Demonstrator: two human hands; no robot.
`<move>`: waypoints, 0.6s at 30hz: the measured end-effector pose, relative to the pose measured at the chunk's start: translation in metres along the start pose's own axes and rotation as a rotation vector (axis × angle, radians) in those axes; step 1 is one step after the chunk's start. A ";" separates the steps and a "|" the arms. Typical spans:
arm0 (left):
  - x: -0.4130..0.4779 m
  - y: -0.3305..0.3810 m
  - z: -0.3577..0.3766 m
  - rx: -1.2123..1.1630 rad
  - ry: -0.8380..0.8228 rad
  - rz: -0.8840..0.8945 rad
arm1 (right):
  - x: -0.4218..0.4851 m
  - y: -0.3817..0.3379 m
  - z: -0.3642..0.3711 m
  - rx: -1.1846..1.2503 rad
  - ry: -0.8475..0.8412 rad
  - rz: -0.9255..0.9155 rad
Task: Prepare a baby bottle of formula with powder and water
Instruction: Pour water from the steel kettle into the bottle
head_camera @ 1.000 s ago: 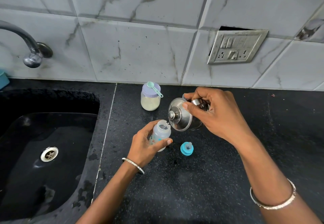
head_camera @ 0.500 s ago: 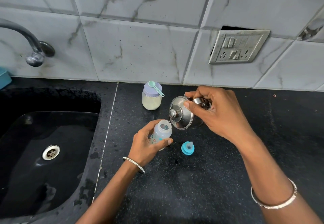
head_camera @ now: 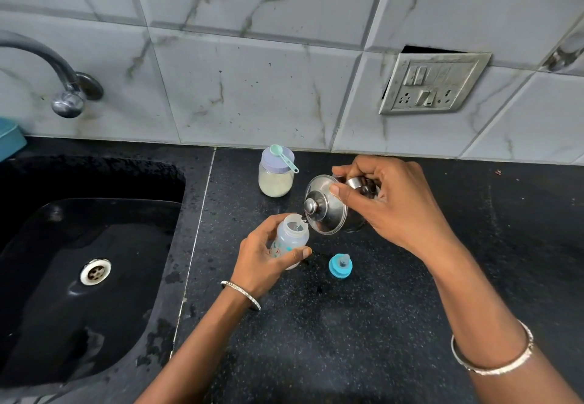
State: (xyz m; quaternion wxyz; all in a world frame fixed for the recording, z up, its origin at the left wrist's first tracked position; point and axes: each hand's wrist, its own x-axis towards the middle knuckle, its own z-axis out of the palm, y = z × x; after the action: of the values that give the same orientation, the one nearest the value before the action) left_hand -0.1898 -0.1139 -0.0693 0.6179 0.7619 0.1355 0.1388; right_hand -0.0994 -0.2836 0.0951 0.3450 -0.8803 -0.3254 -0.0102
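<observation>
**Baby bottle of translucent plastic [head_camera: 292, 238] held at the rim of a tilted steel pot**

Left hand [head_camera: 260, 256]: fingers and thumb curled round the lower body of the bottle. The bottle is uncapped, with its long axis near upright and its mouth leaning slightly rightward; whether its base rests on the black speckled stone counter [head_camera: 347, 356] cannot be told. Behind it, apart from both hands, stands a glass jar of pale powder with a lilac lid [head_camera: 276, 179], a mint-green plastic scoop [head_camera: 282, 156] lying across the top. Just right of the bottle's mouth is the small lidded stainless-steel pot [head_camera: 327, 211], tipped leftward so its rim meets the opening — the relation on which pouring water depends. A round blue teat ring [head_camera: 340, 265] lies on the counter below the pot. Right hand [head_camera: 398, 211]: fingers wrapped round the pot's far side, thumb pressed on the lid's edge to hold it in place. The left hand is nearer the bottle; the right controls the tilt.
</observation>
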 end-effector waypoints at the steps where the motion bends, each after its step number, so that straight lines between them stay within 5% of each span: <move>1: 0.000 0.000 0.000 -0.001 0.002 0.000 | 0.000 0.000 0.000 0.001 0.000 0.000; 18: -0.005 0.001 -0.001 -0.042 0.034 -0.028 | -0.002 -0.008 -0.002 0.000 -0.005 -0.034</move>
State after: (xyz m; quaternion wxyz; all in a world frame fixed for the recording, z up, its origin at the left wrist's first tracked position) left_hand -0.1947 -0.1154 -0.0687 0.6333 0.7443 0.1537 0.1457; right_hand -0.1047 -0.2819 0.1009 0.3440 -0.8747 -0.3411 -0.0138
